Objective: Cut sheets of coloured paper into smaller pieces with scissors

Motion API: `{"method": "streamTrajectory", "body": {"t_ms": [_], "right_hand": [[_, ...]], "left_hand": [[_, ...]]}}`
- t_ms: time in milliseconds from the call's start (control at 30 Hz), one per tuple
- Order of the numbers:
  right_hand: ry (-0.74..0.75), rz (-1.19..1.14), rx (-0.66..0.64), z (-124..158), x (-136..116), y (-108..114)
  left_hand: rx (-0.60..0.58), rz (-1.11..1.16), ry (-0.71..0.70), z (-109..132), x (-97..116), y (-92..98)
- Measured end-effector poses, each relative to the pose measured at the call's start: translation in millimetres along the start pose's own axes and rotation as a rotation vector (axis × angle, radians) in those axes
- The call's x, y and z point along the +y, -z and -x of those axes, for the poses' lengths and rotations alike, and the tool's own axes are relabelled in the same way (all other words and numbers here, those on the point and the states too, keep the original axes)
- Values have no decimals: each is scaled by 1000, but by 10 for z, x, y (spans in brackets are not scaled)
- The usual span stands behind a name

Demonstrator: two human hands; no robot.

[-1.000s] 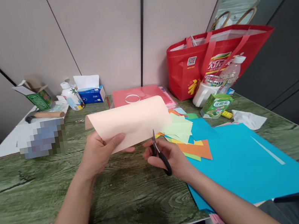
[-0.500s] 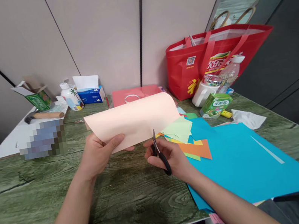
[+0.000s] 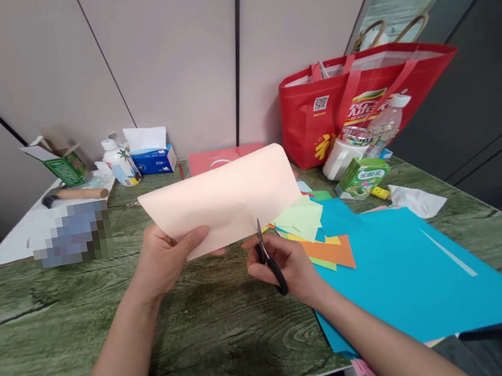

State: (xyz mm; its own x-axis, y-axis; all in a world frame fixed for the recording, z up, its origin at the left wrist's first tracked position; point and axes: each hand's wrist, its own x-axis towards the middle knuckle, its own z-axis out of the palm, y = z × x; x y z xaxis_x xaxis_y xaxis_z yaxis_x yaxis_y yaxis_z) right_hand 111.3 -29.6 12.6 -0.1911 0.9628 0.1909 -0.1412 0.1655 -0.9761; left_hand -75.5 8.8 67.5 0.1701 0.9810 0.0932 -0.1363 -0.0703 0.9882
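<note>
A pale pink sheet of paper [image 3: 228, 195] is raised over the table, its far side curling over. My left hand [image 3: 167, 260] pinches its lower left edge, thumb on the face and fingers behind. In my right hand [image 3: 288, 265] is a pair of black-handled scissors [image 3: 271, 265], blades pointing up at the paper's lower edge. Whether the blades have paper between them I cannot tell. Right beside that hand lie pale green paper pieces [image 3: 301, 218] and an orange paper piece [image 3: 331, 251], on top of large blue sheets [image 3: 404, 271].
At the back right stands a red shopping bag [image 3: 306, 114], with a clear bottle [image 3: 388, 120], a white bottle [image 3: 344, 156] and a green drink carton [image 3: 362, 176] before it. Back left are a tissue box [image 3: 154, 160], a white bottle [image 3: 120, 163] and a hammer [image 3: 81, 192].
The paper's curled far edge has tilted up a little at the right and shifted slightly left. My right hand and the scissors have barely moved.
</note>
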Motion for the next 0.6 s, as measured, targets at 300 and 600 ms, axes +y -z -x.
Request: {"method": "streamTrajectory", "body": {"t_ms": [300,600], "right_hand": [[7,29,15,1,-5,-3],[-21,29,20,8,10,-5]], "left_hand": [[-24,51,-21,-11,-7,14],[-16,52,-21,-11,-4,16]]}}
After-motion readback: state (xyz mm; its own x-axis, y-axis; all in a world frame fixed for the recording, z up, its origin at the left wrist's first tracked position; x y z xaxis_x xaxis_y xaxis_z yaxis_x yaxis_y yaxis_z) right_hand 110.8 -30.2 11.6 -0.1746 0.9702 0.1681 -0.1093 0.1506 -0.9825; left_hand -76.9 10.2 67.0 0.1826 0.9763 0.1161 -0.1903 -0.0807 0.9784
